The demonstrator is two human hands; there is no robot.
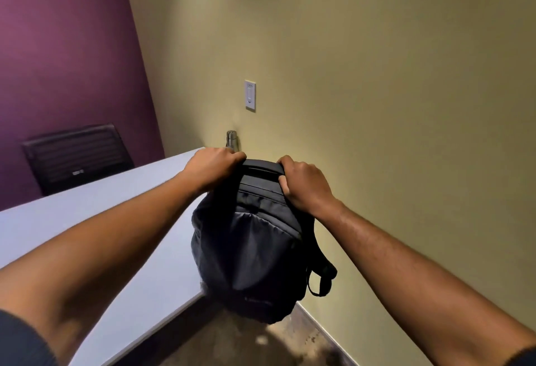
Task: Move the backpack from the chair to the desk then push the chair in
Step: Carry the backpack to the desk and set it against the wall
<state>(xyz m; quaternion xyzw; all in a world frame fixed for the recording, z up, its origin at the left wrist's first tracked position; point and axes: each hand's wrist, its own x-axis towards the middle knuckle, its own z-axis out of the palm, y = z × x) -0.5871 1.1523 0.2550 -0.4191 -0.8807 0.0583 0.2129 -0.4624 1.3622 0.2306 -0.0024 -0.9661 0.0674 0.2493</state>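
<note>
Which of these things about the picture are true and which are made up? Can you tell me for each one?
1. Both hands hold the top of the backpack. True: the left hand and the right hand both grip it there.
2. The backpack is lying flat on the desk. False: it hangs in the air past the corner of the desk, with floor under it.
3. A metal bottle stands on the desk by the yellow wall. True.
4. The backpack is bright red. False: it is black and dark grey.
5. A dark chair stands behind the far side of the desk. True.
</note>
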